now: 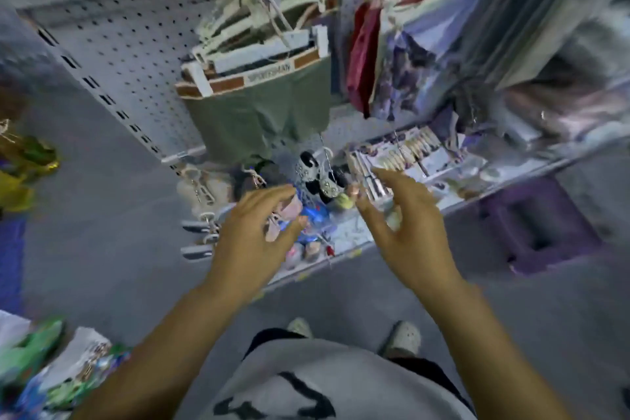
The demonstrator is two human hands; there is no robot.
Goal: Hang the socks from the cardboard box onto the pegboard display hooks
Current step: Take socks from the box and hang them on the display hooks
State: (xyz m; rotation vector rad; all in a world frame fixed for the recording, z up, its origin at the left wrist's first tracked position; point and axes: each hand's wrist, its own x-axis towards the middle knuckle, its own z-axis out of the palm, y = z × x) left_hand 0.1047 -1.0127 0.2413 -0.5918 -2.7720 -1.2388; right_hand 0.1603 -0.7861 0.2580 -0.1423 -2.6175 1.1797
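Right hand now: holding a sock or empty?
Empty. The right hand has its fingers spread and relaxed, with nothing gripped between them.

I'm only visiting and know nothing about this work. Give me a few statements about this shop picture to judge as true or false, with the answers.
1. Both the left hand and the right hand reach toward the display. True.
2. A pair of green shorts with a lettered waistband hangs in front of the pegboard. True.
3. The right hand grips a cardboard box. False: its fingers are spread and hold nothing.
4. The pegboard is black. False: it is pale grey with dark holes.
5. The person is barefoot. False: pale shoes show at the bottom of the view.
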